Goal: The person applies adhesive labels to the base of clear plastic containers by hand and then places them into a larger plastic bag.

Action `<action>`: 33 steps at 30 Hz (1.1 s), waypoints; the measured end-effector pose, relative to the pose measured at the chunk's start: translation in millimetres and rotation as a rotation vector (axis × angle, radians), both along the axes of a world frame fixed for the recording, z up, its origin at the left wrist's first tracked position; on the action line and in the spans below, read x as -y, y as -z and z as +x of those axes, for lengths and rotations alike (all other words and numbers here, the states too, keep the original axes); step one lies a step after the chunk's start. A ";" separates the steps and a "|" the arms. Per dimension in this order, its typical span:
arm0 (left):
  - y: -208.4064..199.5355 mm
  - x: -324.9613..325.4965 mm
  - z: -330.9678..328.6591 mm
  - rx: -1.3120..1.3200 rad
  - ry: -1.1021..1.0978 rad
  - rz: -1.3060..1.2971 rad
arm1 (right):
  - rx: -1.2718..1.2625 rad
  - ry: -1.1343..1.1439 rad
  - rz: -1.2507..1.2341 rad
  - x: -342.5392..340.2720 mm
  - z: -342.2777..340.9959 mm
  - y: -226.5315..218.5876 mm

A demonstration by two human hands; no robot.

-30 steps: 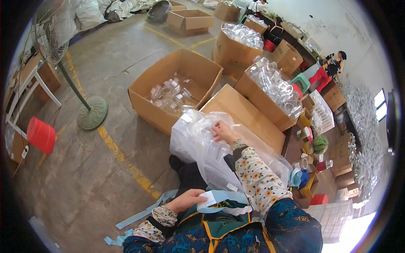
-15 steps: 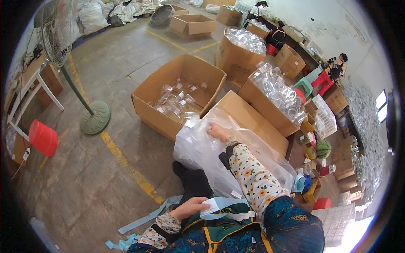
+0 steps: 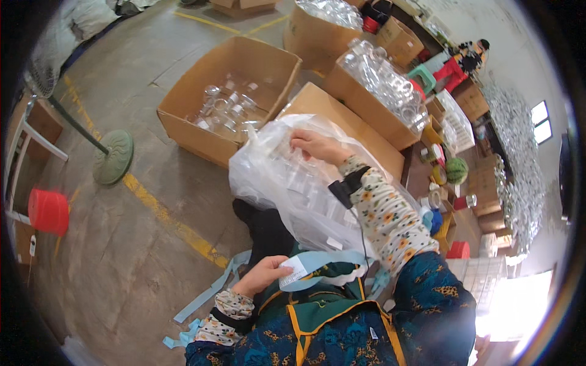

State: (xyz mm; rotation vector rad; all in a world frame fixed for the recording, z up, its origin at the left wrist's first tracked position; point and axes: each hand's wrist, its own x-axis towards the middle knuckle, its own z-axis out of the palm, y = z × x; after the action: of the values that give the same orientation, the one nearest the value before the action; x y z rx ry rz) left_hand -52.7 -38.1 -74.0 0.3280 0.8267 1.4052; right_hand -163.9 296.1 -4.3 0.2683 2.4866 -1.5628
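One left hand (image 3: 261, 276) pinches a white label (image 3: 293, 268) on a blue strip (image 3: 329, 258), maybe so it won't slip. The right hand (image 3: 318, 146) bends at the clear bag (image 3: 259, 174); I can't tell its grip. The bag sits beside a brown box (image 3: 198, 137), probably for easy reach.

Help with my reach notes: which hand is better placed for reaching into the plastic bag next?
Probably the right hand: it is at the plastic bag, while the left hand holds a white label.
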 end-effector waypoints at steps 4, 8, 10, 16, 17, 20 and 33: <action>-5.0 -2.5 8.9 -0.050 0.021 -0.044 | 0.093 -0.012 0.101 -25.9 84.5 -30.5; -11.8 -9.5 17.2 -0.068 0.049 -0.062 | 0.210 -0.080 0.148 -66.8 185.6 -9.4; -16.0 -13.6 23.5 -0.083 0.067 -0.077 | 0.324 0.034 0.076 -76.8 224.7 2.4; -42.7 -33.9 40.0 -0.210 0.172 -0.066 | 0.084 0.018 0.412 -97.5 270.6 39.7; -48.0 -38.1 42.7 -0.234 0.178 -0.055 | -0.151 -0.063 0.643 -101.4 278.0 45.4; -63.8 -45.3 50.5 -0.297 0.182 -0.060 | -0.058 0.026 0.557 -95.4 284.2 32.0; -120.1 -86.8 46.8 -0.738 0.375 0.098 | -0.231 -0.055 -0.237 81.1 326.6 -74.9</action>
State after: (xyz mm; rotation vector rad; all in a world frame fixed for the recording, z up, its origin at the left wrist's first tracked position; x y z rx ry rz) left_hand -5.9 48.7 46.1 1.0607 1.2125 0.9624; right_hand 162.7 215.0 70.6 -0.0179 2.4106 -1.9408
